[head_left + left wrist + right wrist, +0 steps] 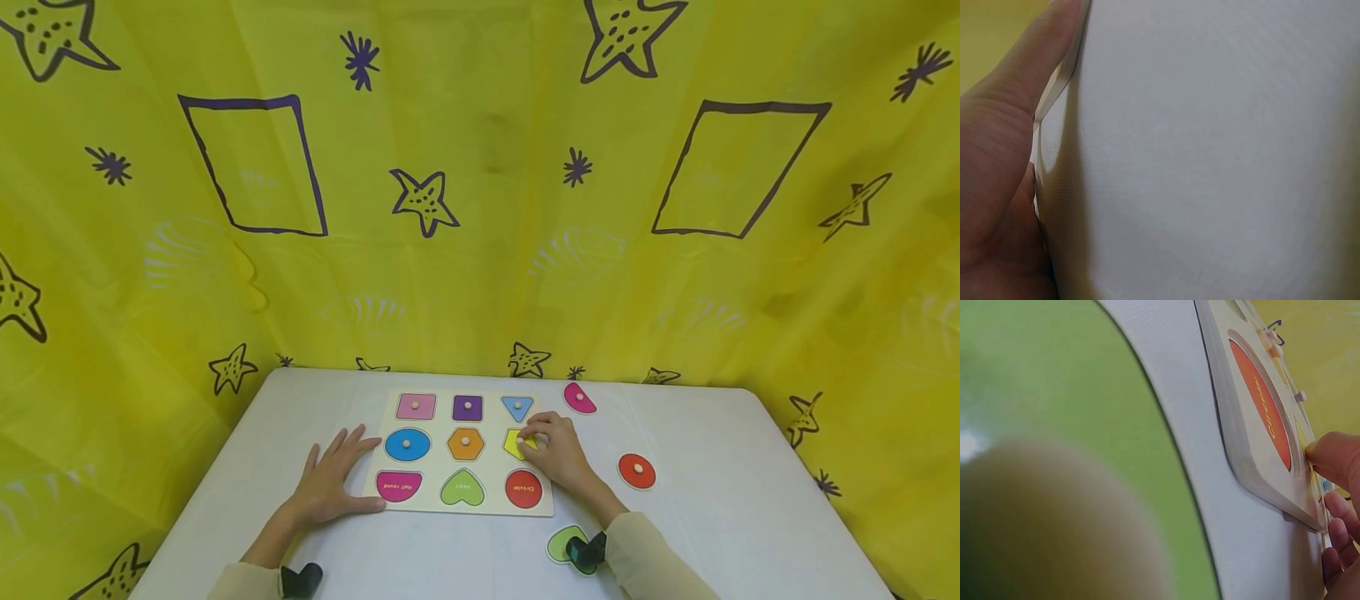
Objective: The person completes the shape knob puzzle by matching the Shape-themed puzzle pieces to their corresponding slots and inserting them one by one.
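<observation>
A cream puzzle board (pixel 493 502) lies on the table in the head view. At its left edge rests my left hand (pixel 328 479), fingers spread, thumb at the lower corner; the left wrist view shows the thumb (pixel 1029 56) against the board's side. My right hand (pixel 562 457) pinches the knob of a yellow puzzle piece (pixel 512 445) at the right of the middle row, its shape partly covered by the fingers. Blue oval (pixel 397 446), orange hexagon (pixel 465 454), pink rectangle (pixel 405 402), purple square (pixel 459 413) and light-blue triangle (pixel 517 416) pieces sit in the board.
The front row shows printed recesses: half round (pixel 399 494), heart (pixel 462 498), circular (pixel 522 497). Loose on the table (pixel 720 517) lie a magenta half-round piece (pixel 573 392), a red circle (pixel 630 477) and a green heart (pixel 558 542) beneath the right wrist. A yellow curtain (pixel 480 275) hangs behind.
</observation>
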### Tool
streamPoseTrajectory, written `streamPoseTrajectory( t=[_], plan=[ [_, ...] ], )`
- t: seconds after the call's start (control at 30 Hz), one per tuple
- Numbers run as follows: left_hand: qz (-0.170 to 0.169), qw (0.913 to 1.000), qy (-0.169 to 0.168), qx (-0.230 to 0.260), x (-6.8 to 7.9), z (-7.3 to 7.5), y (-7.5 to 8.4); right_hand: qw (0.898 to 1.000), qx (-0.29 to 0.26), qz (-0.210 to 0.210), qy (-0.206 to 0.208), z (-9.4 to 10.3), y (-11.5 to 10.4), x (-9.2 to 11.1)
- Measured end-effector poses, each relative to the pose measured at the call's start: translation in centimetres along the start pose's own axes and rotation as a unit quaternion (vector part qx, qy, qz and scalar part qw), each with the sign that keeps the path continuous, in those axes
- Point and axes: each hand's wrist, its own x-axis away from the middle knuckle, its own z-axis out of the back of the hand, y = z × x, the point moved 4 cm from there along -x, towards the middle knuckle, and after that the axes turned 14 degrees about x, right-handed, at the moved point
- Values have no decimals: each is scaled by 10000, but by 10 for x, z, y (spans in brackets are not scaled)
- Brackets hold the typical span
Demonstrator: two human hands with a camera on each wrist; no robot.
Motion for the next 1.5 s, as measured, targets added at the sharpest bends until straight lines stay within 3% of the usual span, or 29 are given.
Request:
streamPoseTrajectory(
  t=[0.53,0.97,1.13,1.27,1.5],
  plan=[
    [-29,10000,6,12,1,1,2,9999,61,14,-97,2,-1,0],
    [-132,9997,127,154,1,-3,-2,9917,198,474,-1177,24,-2,-11],
    [-96,9999,84,111,2,-3,0,9922,113,690,-1030,34,2,-15],
    [-47,9999,54,97,1,-1,2,9956,81,429,-830,38,12,-20],
    [-375,9984,318,262,3,-3,0,9994,-22,95,-332,46,36,-32]
  ],
)
